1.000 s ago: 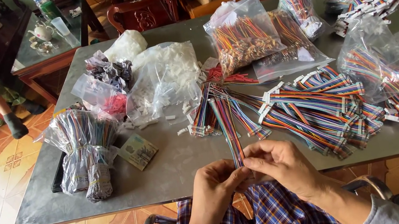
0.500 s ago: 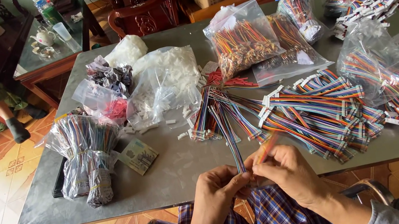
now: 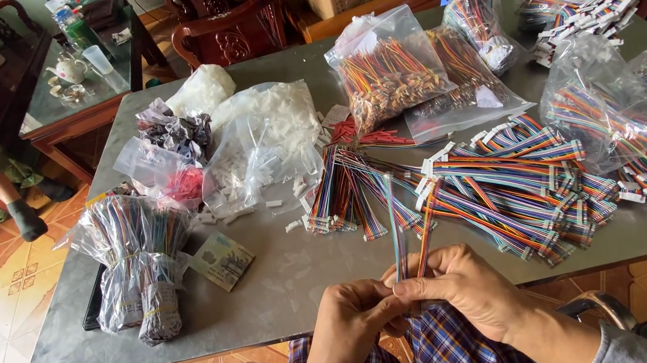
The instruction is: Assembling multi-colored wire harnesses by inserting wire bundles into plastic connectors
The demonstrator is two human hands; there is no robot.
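Since half a second ago my hands have stayed low at the near edge of the desk, and the two thin wire strips I hold now stand more upright, fanned slightly apart, one bluish, one orange.

Far across the desk, a clear bag of rainbow wires stands puffed up, with a flatter clear bag just to its right. On the right, a big crumpled clear bag covers part of the loose pile of ribbon cables. To the left are bags of white connectors, and nearer, two wrapped bundles of wires beside a small greenish printed card.

My left hand has its fingers curled closed around the strips' lower ends. My right hand pinches the same strips between thumb and forefinger, the other fingers folded in.
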